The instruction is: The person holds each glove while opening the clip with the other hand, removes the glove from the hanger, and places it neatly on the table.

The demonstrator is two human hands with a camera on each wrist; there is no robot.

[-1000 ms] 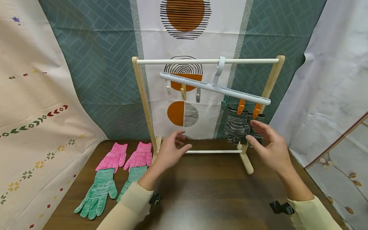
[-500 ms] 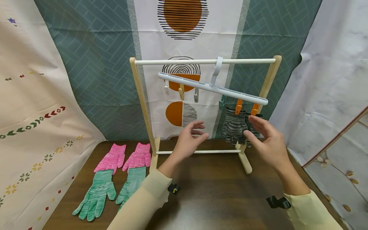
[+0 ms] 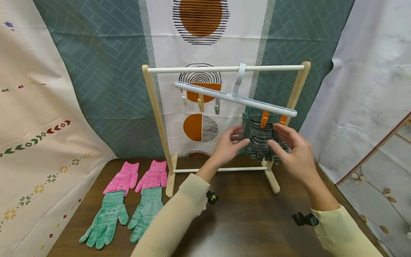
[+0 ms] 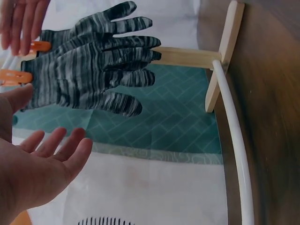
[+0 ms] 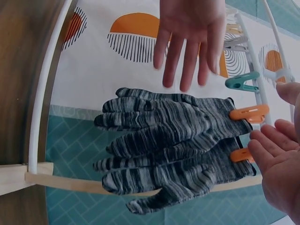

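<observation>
A pair of black-and-grey striped knit gloves (image 3: 259,139) hangs fingers down from two orange clips (image 5: 249,113) at the right end of a pale clip hanger (image 3: 218,93). The hanger tilts, right end lower. My left hand (image 3: 227,147), fingers relaxed, is just left of the gloves and holds nothing. On their other side my right hand (image 3: 295,153) hovers close to the right orange clip, thumb and fingers apart. In the right wrist view, a gap shows between the left hand (image 5: 192,42) and the gloves (image 5: 173,136). Whether the right fingertips touch a clip, I cannot tell.
The hanger hooks over the top rail (image 3: 205,69) of a wooden rack. A green clip (image 3: 245,115) and several others on the hanger hold nothing. Pink gloves (image 3: 123,177) and green gloves (image 3: 107,217) lie on the dark table (image 3: 244,221) at left.
My left hand has moved right and slightly up, from the rack's left side to beside the striped gloves. The right hand stays near the gloves. The head view has shifted a little.
</observation>
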